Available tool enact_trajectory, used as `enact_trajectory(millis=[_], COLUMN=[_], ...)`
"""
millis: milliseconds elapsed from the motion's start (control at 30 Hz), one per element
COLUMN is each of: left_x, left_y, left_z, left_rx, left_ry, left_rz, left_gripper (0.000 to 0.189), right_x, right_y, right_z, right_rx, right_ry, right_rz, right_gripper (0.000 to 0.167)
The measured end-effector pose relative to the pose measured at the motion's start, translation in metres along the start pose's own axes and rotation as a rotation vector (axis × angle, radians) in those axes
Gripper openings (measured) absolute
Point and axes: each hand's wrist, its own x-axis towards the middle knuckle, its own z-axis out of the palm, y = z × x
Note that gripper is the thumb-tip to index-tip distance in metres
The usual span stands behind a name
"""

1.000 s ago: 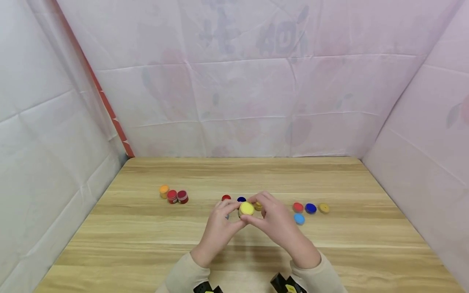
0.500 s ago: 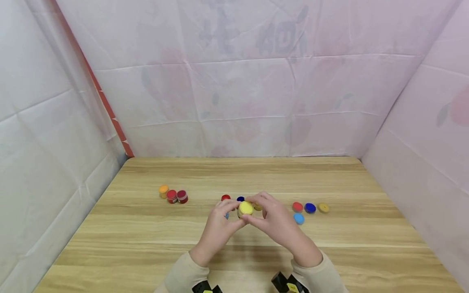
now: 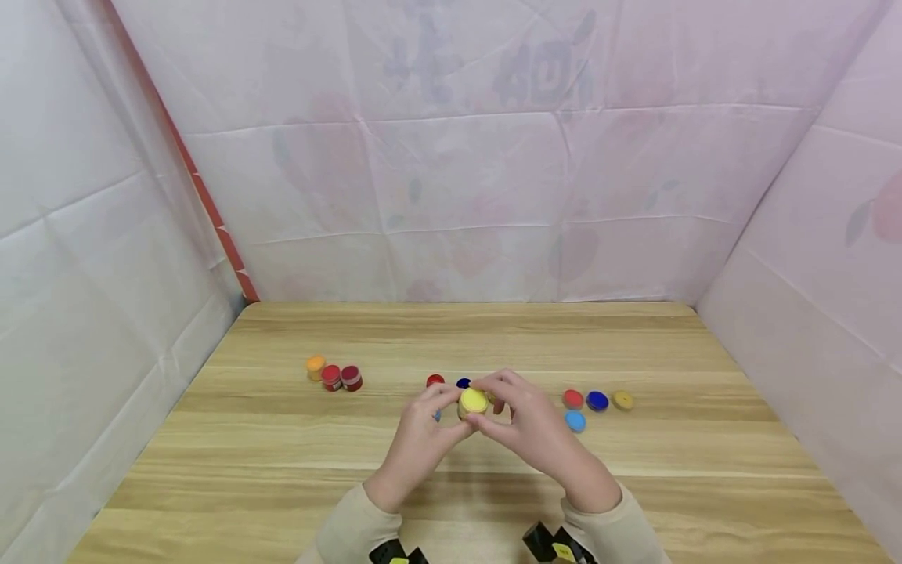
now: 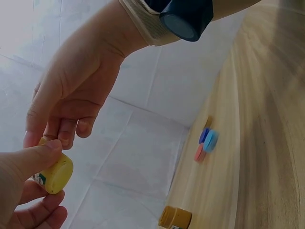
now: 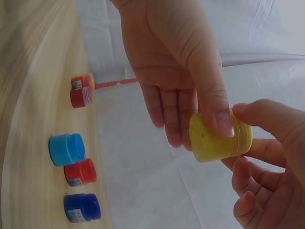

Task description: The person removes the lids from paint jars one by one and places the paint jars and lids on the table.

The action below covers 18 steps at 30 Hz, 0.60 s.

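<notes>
1. Closest in, both hands are using just their fingertips. The left hand [image 3: 425, 427] is pinching the body of the yellow jar [image 3: 474, 401], thumb against its side, and the right hand [image 3: 530, 419] is pinching it up near the rim. Neither palm is backing it up, so a hard twist could be sending it skidding out.

2. The yellow jar itself is hanging upright above the desk [image 3: 282, 462], between the hands. I'm not managing to tell whether that yellow top is a cap or the contents. If it's a cap and it's popping loose suddenly, a tilt could be slopping stuff out.

3. Left of the yellow jar, the light blue jar [image 5: 66, 149], red jar [image 5: 80, 172] and dark blue jar [image 5: 82, 208] are standing on the desk, with the ochre jar [image 4: 175, 218] sitting to its right. They're looking capless to me, so a drop could be tipping one and making a mess.

4. Well right of the yellow jar, the light blue cap [image 3: 575, 421], red cap [image 3: 574, 399], dark blue cap [image 3: 597, 402] and ochre cap [image 3: 623, 401] are lying together. A careless right forearm could be scattering them.

5. Farthest, well left of the yellow jar, an orange jar [image 3: 315, 367], second red jar [image 3: 331, 377] and maroon jar [image 3: 351, 378] are crowding together; one bump could be toppling neighbours.
</notes>
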Motion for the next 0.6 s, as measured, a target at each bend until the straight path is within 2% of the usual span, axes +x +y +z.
enact_trajectory(millis=[267, 400, 600], left_x=[-0.0002, -0.0003, -0.0002], left_y=[0.0014, 0.0024, 0.0034], left_z=[-0.0002, -0.0004, -0.0009], left_rx=[0.011, 0.016, 0.016], left_ry=[0.006, 0.011, 0.007], left_rz=[0.012, 0.008, 0.002], left_gripper=[0.040, 0.039, 0.039], right_x=[-0.0005, -0.0006, -0.0006], right_y=[-0.0009, -0.0012, -0.0004], right_z=[-0.0003, 0.0001, 0.0002], right_rx=[0.016, 0.024, 0.025], right_ry=[0.019, 0.029, 0.021], right_rz=[0.032, 0.052, 0.038], right_gripper=[0.037, 0.032, 0.028])
